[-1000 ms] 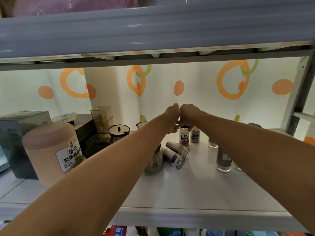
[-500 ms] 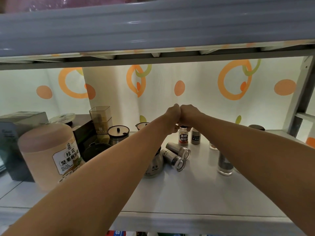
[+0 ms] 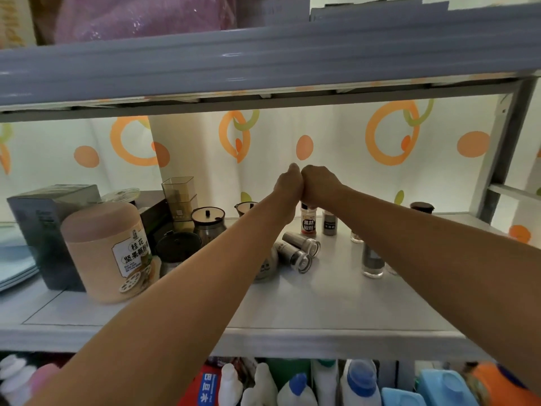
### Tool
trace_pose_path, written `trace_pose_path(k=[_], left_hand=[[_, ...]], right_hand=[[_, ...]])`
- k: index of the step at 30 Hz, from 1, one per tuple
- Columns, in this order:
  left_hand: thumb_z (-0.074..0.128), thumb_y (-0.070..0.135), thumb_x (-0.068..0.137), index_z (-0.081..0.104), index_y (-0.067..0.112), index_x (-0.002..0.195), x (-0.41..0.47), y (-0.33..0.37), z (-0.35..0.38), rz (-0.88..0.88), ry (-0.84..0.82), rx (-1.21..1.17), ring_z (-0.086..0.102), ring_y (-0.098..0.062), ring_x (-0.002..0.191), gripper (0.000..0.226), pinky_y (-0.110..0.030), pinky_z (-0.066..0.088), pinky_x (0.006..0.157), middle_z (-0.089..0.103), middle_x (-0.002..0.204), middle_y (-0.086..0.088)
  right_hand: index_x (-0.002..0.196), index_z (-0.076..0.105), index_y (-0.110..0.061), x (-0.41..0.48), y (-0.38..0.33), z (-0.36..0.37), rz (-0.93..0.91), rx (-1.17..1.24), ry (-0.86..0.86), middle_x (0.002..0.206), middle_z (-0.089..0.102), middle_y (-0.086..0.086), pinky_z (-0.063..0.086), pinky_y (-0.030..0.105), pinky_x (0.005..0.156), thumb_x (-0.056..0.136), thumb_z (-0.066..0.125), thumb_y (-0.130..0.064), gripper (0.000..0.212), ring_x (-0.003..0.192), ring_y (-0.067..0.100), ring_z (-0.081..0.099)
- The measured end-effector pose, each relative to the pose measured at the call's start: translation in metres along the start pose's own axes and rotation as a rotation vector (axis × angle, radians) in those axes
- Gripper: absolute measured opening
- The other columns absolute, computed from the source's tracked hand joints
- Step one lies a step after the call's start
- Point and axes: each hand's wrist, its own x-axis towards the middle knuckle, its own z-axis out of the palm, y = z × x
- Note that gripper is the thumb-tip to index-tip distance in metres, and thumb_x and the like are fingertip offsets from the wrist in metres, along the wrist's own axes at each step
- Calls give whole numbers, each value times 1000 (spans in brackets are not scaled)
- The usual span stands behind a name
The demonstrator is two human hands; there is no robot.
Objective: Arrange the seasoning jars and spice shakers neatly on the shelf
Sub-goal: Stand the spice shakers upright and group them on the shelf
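- Head view: both forearms reach in over the shelf (image 3: 322,306), and the left hand (image 3: 288,184) and right hand (image 3: 319,183) meet at the back, knuckles touching.
- Each hand's fingers are curled tight into a fist. Nothing shows inside either fist.
- The right fist sits over the cap of the upright pepper bottle (image 3: 309,225). I cannot tell whether it touches the cap.
- A small grey bottle (image 3: 330,225) stands just beside the pepper bottle, on its right.
- Two steel shakers lie on their sides in front of the pepper bottle, side by side, clear caps toward the camera: the rear shaker (image 3: 301,243) and the front shaker (image 3: 292,256).
- A round steel pot (image 3: 265,266) stands left of them, partly hidden by the left forearm.
- A glass shaker (image 3: 372,260) with dark contents stands upright to the right, against the edge of the right forearm. A low jar (image 3: 356,237) stands behind it.
- A dark-capped jar (image 3: 421,207) shows at the back right, above the right forearm.
- On the left stand a peach canister (image 3: 108,253), a grey box (image 3: 44,224), stacked clear tubs (image 3: 178,197), a black-lidded jar (image 3: 175,250) and two lidded pots (image 3: 208,222).
- A curtain (image 3: 336,136) with orange rings hangs behind the shelf.
- Detergent bottles (image 3: 360,382) fill the level below.
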Motion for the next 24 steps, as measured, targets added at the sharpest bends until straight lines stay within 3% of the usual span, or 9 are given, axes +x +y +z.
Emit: trace_pose_path(k=[2, 4, 7, 10, 13, 15, 20, 24], left_hand=[[28, 40, 103, 42, 2, 140, -13, -6, -2, 68, -1, 16, 46, -28, 132, 55, -43, 35, 112, 48, 143, -16], [30, 42, 102, 56, 1, 127, -27, -19, -6, 127, -7, 26, 55, -27, 122, 54, -43, 40, 108, 59, 132, -17], [30, 39, 103, 69, 15, 92, -58, -50, -14, 232, -60, 56, 66, -19, 93, 47, -36, 51, 90, 73, 93, -3], [29, 37, 104, 69, 27, 96, -80, -83, -26, 303, -113, 12, 67, -1, 76, 42, -23, 48, 73, 72, 71, 12], [24, 36, 105, 65, 27, 107, -86, -109, -39, 334, -136, -39, 64, 1, 101, 41, -13, 47, 82, 72, 100, 15], [24, 39, 105, 61, 19, 121, -86, -118, -47, 336, -107, -51, 61, -2, 110, 45, -14, 45, 87, 68, 117, 6], [25, 40, 104, 62, 18, 121, -81, -126, -54, 344, -97, -78, 59, -7, 117, 45, -20, 43, 99, 65, 124, 1], [24, 43, 103, 55, 17, 132, -78, -132, -53, 342, -135, -66, 51, -6, 126, 50, -21, 38, 105, 58, 133, 4]], right_hand=[[102, 60, -2, -19, 0, 4, -36, 36, 63, 104, 65, 13, 44, 32, 72, 90, 52, -7, 15, 98, 30, 65], [110, 62, -2, -41, 2, 15, -22, 189, 137, 110, 67, 12, 44, 31, 75, 89, 52, -8, 24, 102, 30, 64], [109, 65, -11, -77, 5, 38, 71, 499, 244, 98, 71, 5, 41, 27, 69, 91, 50, -22, 25, 92, 23, 67], [117, 64, -16, -107, 12, 61, 84, 694, 279, 95, 74, 3, 47, 24, 67, 95, 50, -26, 28, 84, 15, 69], [118, 65, -16, -122, 24, 76, 85, 791, 337, 98, 72, 1, 48, 22, 75, 95, 55, -18, 25, 87, 12, 66], [117, 65, -15, -124, 32, 82, 115, 801, 374, 95, 67, -4, 46, 22, 76, 95, 56, -17, 23, 88, 12, 63], [117, 64, -13, -121, 34, 92, 151, 819, 350, 98, 66, -3, 42, 14, 71, 94, 59, -17, 23, 91, 12, 61], [119, 63, -14, -122, 31, 98, 91, 705, 268, 106, 71, 5, 51, 28, 83, 91, 65, -23, 30, 96, 18, 66]])
